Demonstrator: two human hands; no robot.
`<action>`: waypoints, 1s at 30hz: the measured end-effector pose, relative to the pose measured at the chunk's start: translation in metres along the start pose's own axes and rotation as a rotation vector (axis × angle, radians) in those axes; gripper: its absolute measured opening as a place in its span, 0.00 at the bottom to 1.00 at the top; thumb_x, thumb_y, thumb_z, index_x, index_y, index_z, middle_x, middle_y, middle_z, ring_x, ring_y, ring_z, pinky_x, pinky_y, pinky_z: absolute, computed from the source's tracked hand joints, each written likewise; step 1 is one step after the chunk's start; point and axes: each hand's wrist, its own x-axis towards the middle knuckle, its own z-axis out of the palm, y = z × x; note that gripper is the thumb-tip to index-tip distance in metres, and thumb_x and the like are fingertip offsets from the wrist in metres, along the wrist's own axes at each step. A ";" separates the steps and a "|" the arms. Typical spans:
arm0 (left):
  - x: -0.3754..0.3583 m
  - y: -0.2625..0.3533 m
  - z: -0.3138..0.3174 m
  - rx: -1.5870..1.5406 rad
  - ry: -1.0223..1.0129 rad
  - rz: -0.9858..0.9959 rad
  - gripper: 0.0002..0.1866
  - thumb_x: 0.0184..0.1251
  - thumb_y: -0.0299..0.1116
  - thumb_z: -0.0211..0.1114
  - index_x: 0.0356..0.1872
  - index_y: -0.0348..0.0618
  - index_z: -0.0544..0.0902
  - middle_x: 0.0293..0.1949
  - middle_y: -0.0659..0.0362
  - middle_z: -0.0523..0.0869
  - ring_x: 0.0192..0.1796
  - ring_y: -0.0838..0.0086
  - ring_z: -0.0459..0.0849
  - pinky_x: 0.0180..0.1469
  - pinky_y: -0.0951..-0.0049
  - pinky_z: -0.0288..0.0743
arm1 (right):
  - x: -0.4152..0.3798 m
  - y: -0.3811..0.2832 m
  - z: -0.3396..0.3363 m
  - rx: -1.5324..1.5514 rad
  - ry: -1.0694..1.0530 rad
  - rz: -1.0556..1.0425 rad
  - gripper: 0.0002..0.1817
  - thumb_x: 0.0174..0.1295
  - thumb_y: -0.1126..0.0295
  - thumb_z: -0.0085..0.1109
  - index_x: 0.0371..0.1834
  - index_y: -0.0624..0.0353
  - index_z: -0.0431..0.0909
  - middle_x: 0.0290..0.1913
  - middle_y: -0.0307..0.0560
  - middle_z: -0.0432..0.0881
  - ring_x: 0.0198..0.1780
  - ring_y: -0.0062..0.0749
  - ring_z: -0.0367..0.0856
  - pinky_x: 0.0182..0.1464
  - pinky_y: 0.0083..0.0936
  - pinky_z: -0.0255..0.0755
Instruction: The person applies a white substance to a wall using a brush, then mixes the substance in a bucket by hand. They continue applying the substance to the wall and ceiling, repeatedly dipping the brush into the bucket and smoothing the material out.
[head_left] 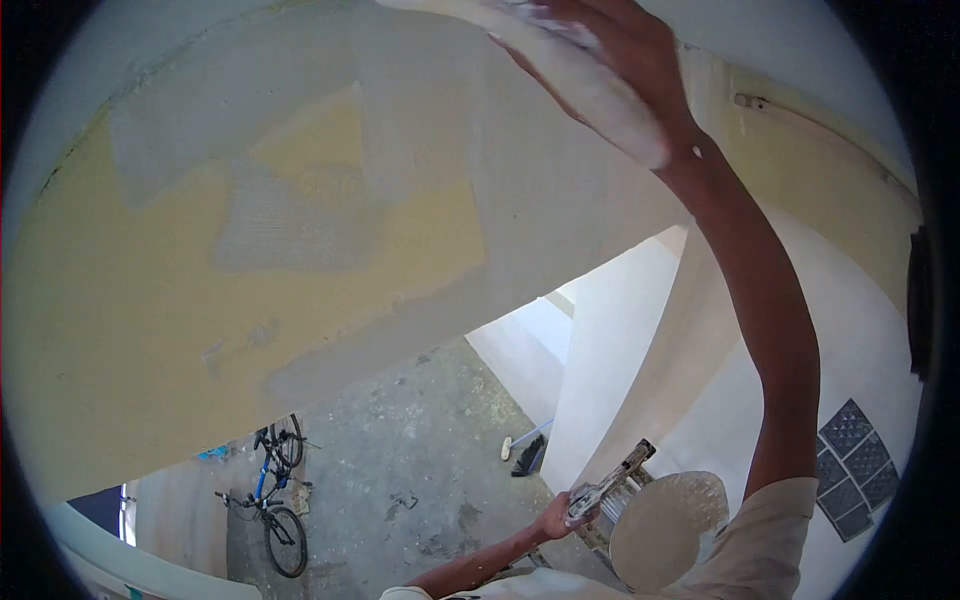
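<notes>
At the top of the view my right hand (625,60) is raised and closed on a long, pale trowel-like tool (590,90). White material coats the tool and smears my fingers; its far end runs out of view. It is up against or close to the yellow and grey patched surface (420,230); contact cannot be made out. Low in the view, my left hand (562,514) is wrapped round the stained top of a ladder (625,470). Beside the ladder, near my body, is a round pail (670,525) with a beige, putty-like surface.
Far below is a spotted grey floor (400,500). A blue bicycle (268,495) lies in view at lower left, and a broom (528,455) is by the white wall (610,330). A dark lattice vent (858,470) is at right.
</notes>
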 end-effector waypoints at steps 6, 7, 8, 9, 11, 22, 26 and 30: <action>0.001 0.002 0.000 0.004 0.048 0.064 0.29 0.51 0.48 0.63 0.46 0.34 0.71 0.34 0.60 0.78 0.35 0.78 0.74 0.41 0.75 0.69 | -0.094 -0.075 0.043 0.019 -0.284 0.164 0.24 0.46 0.73 0.58 0.51 0.50 0.74 0.53 0.39 0.74 0.47 0.37 0.76 0.44 0.28 0.77; 0.001 0.002 0.000 -0.007 0.055 0.065 0.29 0.51 0.48 0.63 0.46 0.34 0.71 0.34 0.60 0.78 0.35 0.78 0.74 0.41 0.75 0.69 | -0.113 -0.097 0.041 0.045 -0.310 0.068 0.24 0.46 0.72 0.58 0.52 0.50 0.74 0.53 0.40 0.74 0.51 0.35 0.75 0.50 0.28 0.74; -0.001 0.002 0.000 -0.051 0.043 0.025 0.25 0.52 0.45 0.63 0.45 0.35 0.72 0.35 0.57 0.78 0.36 0.73 0.74 0.43 0.72 0.69 | -0.125 -0.121 0.032 0.154 -0.403 0.099 0.23 0.47 0.72 0.58 0.51 0.52 0.75 0.52 0.42 0.74 0.55 0.35 0.72 0.55 0.29 0.70; -0.002 0.002 0.000 -0.095 0.029 -0.015 0.22 0.53 0.42 0.62 0.44 0.37 0.73 0.35 0.54 0.78 0.38 0.69 0.74 0.45 0.69 0.69 | -0.141 -0.140 0.028 0.235 -0.454 0.058 0.19 0.51 0.69 0.56 0.48 0.59 0.74 0.48 0.49 0.74 0.54 0.39 0.70 0.57 0.29 0.69; 0.000 -0.001 0.001 -0.082 0.028 -0.009 0.22 0.53 0.41 0.63 0.44 0.37 0.73 0.34 0.55 0.78 0.37 0.69 0.75 0.45 0.69 0.69 | -0.165 -0.173 0.017 0.277 -0.552 -0.065 0.19 0.49 0.68 0.58 0.46 0.60 0.74 0.47 0.47 0.74 0.52 0.37 0.71 0.55 0.24 0.70; -0.001 0.005 0.000 0.000 0.037 -0.065 0.24 0.52 0.39 0.64 0.49 0.37 0.73 0.36 0.56 0.79 0.39 0.74 0.75 0.46 0.72 0.69 | -0.056 -0.020 0.023 0.337 -0.214 0.326 0.14 0.48 0.71 0.62 0.41 0.56 0.78 0.34 0.43 0.78 0.35 0.33 0.78 0.39 0.26 0.75; 0.000 -0.006 -0.002 0.059 0.032 0.053 0.24 0.53 0.38 0.63 0.50 0.37 0.72 0.37 0.58 0.80 0.37 0.75 0.75 0.45 0.72 0.70 | 0.001 -0.004 -0.005 0.137 -0.167 0.360 0.12 0.50 0.69 0.63 0.37 0.61 0.76 0.33 0.49 0.81 0.34 0.31 0.81 0.38 0.25 0.76; 0.000 -0.008 -0.005 0.104 -0.003 -0.017 0.24 0.52 0.38 0.63 0.49 0.38 0.72 0.37 0.58 0.80 0.37 0.75 0.75 0.44 0.72 0.70 | -0.095 -0.049 0.028 -0.092 -0.434 0.078 0.21 0.53 0.68 0.57 0.53 0.50 0.73 0.56 0.40 0.73 0.56 0.31 0.72 0.53 0.25 0.70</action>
